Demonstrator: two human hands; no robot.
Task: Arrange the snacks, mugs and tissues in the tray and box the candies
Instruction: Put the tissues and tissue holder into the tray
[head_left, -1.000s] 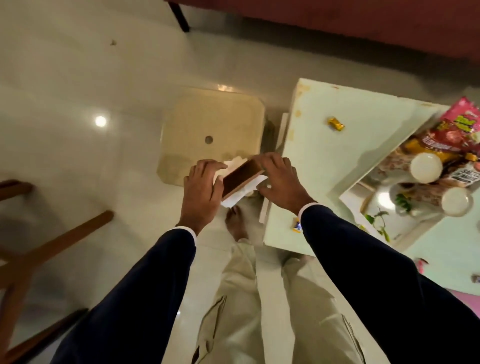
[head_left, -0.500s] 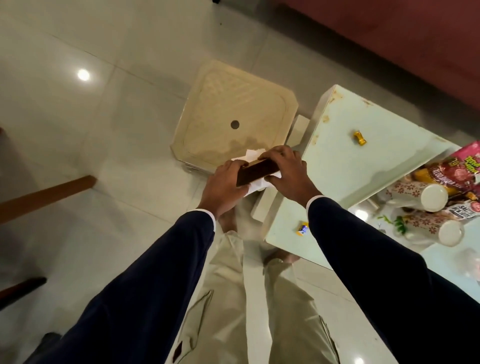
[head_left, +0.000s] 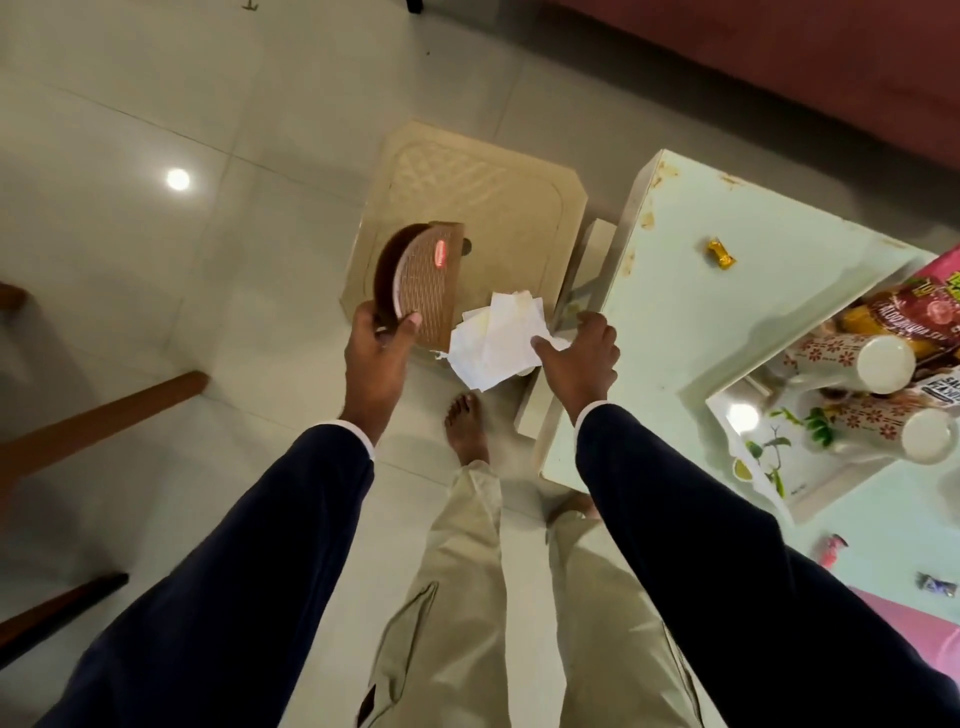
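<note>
My left hand (head_left: 379, 348) grips a brown half-round tissue holder (head_left: 423, 283), held upright over the beige stool. My right hand (head_left: 579, 358) pinches a loose bunch of white tissues (head_left: 493, 338) just right of the holder. On the pale green table, the tray (head_left: 779, 486) at the right holds two floral mugs (head_left: 857, 358) (head_left: 904, 431) lying on their sides and red snack packets (head_left: 919, 306). A gold-wrapped candy (head_left: 721, 253) lies on the table's far part. More candies, a pink one (head_left: 831, 548) and a dark one (head_left: 935, 584), lie near the right edge.
A beige plastic stool (head_left: 467, 192) stands on the tiled floor left of the table (head_left: 670, 322). My bare feet and beige trousers are below. Wooden chair legs (head_left: 104, 415) cross the left side. A dark red sofa (head_left: 779, 67) runs along the top right.
My hands have come apart: the left has turned the holder upright and moved it left, and the right has pulled the tissues out of it to the right.
</note>
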